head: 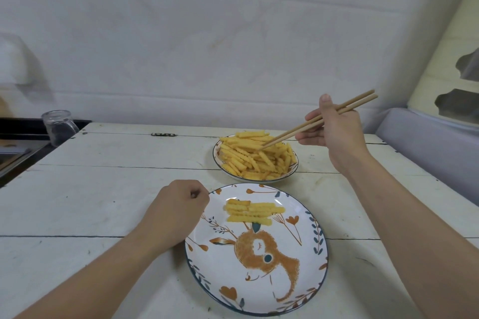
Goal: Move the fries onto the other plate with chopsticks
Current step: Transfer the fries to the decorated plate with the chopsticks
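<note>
Right hand (334,134) raised, fingers pinched in a grip, forearm stretched forward; left hand (176,211) curled into a loose fist, resting low.

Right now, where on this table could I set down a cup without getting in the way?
The left half of the table is bare, between the glass jar and the left hand. The near left corner is open too. The right side is crowded: fries plate, rabbit plate, and the right hand with chopsticks.
</note>
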Action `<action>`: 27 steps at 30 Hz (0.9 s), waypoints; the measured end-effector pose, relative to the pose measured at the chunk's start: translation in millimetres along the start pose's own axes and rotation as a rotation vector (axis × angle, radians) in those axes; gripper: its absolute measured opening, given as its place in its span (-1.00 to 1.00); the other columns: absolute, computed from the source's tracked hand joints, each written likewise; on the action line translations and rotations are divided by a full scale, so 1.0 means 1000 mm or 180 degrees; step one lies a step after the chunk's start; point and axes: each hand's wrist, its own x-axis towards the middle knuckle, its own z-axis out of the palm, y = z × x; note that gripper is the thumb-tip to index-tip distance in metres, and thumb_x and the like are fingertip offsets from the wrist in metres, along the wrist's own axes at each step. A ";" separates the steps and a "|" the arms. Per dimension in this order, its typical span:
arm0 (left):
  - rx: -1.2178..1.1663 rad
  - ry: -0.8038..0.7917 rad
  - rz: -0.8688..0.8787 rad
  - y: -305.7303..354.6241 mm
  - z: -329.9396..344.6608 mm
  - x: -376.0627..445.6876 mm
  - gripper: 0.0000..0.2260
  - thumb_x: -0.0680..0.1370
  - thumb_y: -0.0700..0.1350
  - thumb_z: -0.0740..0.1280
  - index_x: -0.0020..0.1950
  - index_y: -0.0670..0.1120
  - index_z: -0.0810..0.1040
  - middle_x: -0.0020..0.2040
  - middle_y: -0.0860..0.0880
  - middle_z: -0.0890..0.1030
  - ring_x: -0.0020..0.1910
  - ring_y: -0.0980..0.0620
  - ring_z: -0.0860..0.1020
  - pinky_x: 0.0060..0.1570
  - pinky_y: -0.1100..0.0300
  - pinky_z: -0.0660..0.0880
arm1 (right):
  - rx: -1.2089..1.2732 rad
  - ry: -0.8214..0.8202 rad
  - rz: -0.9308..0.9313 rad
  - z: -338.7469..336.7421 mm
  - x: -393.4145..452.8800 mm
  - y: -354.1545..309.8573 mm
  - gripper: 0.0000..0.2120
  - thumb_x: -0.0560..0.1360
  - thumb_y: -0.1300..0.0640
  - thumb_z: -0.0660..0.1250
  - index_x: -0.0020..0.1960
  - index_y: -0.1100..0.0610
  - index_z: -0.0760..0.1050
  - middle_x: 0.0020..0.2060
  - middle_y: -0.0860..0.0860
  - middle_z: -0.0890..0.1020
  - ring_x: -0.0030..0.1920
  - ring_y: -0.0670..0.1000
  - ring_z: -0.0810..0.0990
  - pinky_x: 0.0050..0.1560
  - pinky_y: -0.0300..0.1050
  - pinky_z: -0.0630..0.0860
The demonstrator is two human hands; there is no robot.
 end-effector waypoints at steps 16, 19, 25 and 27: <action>-0.0013 -0.0002 0.0048 -0.002 -0.001 0.000 -0.74 0.60 -0.13 0.26 -0.28 -0.08 0.55 -0.50 0.12 0.41 -0.47 0.11 0.30 -0.37 0.19 0.29 | -0.0129 -0.0297 -0.0257 0.003 -0.011 -0.003 -0.56 0.67 -0.04 0.23 -0.14 0.32 0.55 -0.44 0.21 0.64 -0.38 0.22 0.69 -0.32 0.01 0.68; -0.0014 0.0011 0.0039 -0.001 0.000 0.000 -0.75 0.61 -0.13 0.26 -0.26 -0.08 0.58 -0.50 0.12 0.42 -0.47 0.10 0.31 -0.37 0.19 0.30 | -0.0245 -0.0383 -0.0359 0.005 -0.016 0.001 -0.60 0.66 -0.02 0.26 -0.16 0.29 0.55 -0.44 0.19 0.64 -0.38 0.21 0.69 -0.34 0.01 0.67; 0.0006 0.0027 0.0072 -0.003 0.001 0.001 -0.75 0.60 -0.14 0.26 -0.25 -0.11 0.57 -0.48 0.11 0.43 -0.43 0.07 0.33 -0.35 0.18 0.32 | -0.0186 -0.0272 -0.0512 0.002 -0.020 0.003 -0.61 0.65 0.02 0.28 -0.14 0.34 0.57 -0.41 0.23 0.61 -0.41 0.20 0.68 -0.36 0.02 0.68; 0.0001 0.0036 0.0053 -0.003 0.001 0.001 -0.75 0.60 -0.13 0.26 -0.26 -0.08 0.59 -0.48 0.11 0.45 -0.43 0.08 0.35 -0.36 0.19 0.32 | -0.0262 -0.0293 -0.0503 0.002 -0.022 0.007 -0.61 0.65 0.01 0.28 -0.15 0.32 0.57 -0.44 0.19 0.62 -0.41 0.19 0.69 -0.36 0.01 0.67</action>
